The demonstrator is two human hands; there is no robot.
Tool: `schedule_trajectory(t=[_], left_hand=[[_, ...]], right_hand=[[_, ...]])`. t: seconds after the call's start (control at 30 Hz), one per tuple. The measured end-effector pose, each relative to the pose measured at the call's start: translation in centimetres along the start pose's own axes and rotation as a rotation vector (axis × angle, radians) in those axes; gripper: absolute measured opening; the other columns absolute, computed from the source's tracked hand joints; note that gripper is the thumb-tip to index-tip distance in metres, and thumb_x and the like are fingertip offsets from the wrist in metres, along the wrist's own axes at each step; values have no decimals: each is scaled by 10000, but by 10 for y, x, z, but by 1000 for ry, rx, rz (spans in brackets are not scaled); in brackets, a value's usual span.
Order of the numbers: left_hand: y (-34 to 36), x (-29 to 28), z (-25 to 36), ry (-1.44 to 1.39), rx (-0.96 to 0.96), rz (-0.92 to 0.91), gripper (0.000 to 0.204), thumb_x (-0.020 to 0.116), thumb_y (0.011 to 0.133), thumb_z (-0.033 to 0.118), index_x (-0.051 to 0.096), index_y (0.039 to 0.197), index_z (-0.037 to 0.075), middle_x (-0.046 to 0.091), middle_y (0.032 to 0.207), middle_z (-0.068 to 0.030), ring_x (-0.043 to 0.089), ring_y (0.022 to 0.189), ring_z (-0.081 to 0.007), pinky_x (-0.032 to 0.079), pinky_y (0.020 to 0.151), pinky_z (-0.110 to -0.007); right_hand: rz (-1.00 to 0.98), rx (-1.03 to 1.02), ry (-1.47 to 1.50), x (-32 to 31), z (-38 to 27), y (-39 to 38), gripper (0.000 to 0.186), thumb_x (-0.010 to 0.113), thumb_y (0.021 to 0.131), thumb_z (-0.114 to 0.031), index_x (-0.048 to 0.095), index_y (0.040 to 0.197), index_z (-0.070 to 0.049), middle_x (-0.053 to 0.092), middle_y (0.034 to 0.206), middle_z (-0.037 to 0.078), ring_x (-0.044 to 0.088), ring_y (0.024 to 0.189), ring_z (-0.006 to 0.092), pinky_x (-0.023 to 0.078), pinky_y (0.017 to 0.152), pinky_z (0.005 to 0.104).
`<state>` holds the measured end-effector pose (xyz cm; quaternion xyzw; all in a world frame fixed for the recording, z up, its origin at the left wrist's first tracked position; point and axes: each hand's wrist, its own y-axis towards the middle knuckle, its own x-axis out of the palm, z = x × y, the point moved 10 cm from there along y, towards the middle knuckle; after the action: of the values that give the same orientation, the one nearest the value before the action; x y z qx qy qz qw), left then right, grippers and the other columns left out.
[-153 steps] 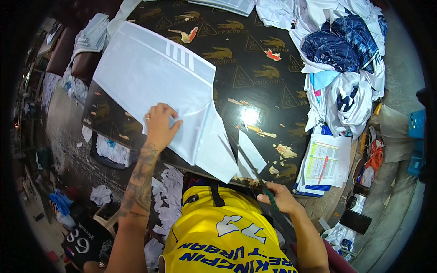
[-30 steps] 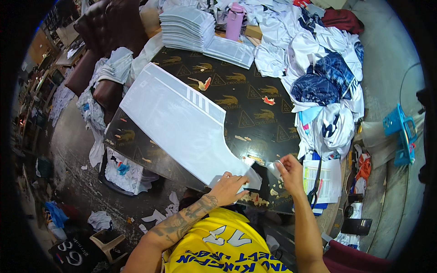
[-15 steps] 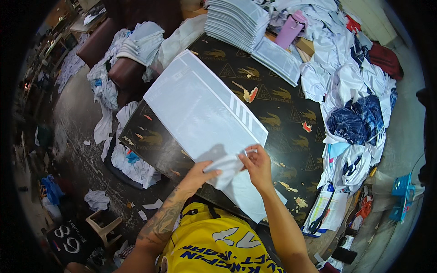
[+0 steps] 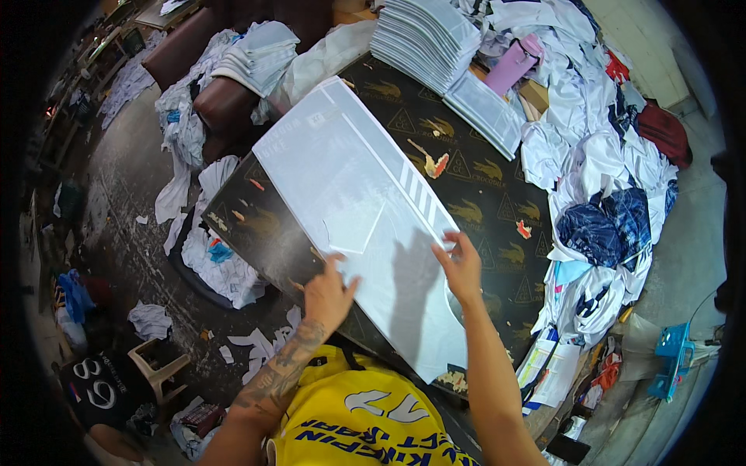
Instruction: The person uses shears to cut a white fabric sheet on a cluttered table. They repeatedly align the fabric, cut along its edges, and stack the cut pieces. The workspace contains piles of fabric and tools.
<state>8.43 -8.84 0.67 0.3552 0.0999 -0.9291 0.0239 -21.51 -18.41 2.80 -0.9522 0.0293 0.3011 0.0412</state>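
Because the cloth is thin, we do best to lay it flat with light, even fingertips rather than tugging at it. Our panel (image 4: pixel 334 171) lies slantwise over the left part of the tabletop (image 4: pixel 497 256), one end by the upper-left edge, the narrow tip reaching the near edge. On it, close to its left side, sits a small pointed piece (image 4: pixel 360 233); whether that is loose or a fold, we cannot tell.

Our left hand (image 4: pixel 326 295) has its fingers spread, tips at the lower corner of the piece, gripping nothing that we can see. Our right hand (image 4: pixel 460 268) is loosely curled at the panel's right side, below the stripes (image 4: pixel 420 194); we cannot tell whether thumb and finger pinch the cloth.

To work well, we should steady the right side while the left fingers flatten that corner, stroking outward so no wrinkle gets trapped. Pressing too hard could drag the panel askew. We should also mind the torn patch (image 4: pixel 454 380) at the near edge, just beside the tip, since its rough surface might snag the cloth.
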Motion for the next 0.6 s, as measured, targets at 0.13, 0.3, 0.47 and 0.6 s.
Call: schedule_trajectory(t=[0.13,0.3,0.47,0.6], left_hand=[[-113,93,80,158,813,-311,358,813,867,296,704,1170,139,639,1180,-56,583,1203,-258,452,1058,-449],[-142,152,97,372,905,-434,188,668,1006,255,617,1093,96,619,1113,-89,618,1095,-283,514,946,-442],[-154,67,111,-453,505,-546,154,642,1063,175,611,1085,25,621,1003,-141,644,935,-340,535,859,-406],[-119,-50,65,-620,141,-94,66,615,1045,72,603,1019,12,584,883,-51,589,832,-147,504,766,-320]], right_hand=[[-25,166,-305,-90,102,-134,415,886,845,-278,735,1135,-22,712,1103,193,694,1009,375,545,899,445],[11,36,-536,-109,114,-224,263,857,875,-123,663,1024,-28,618,1039,151,620,998,326,501,906,447],[-126,349,452,-132,22,-165,262,747,967,22,658,1209,-28,776,949,83,703,814,103,531,706,237],[-290,-379,-107,-90,-179,-57,292,815,905,-284,761,860,0,682,815,90,605,774,193,455,731,358]])
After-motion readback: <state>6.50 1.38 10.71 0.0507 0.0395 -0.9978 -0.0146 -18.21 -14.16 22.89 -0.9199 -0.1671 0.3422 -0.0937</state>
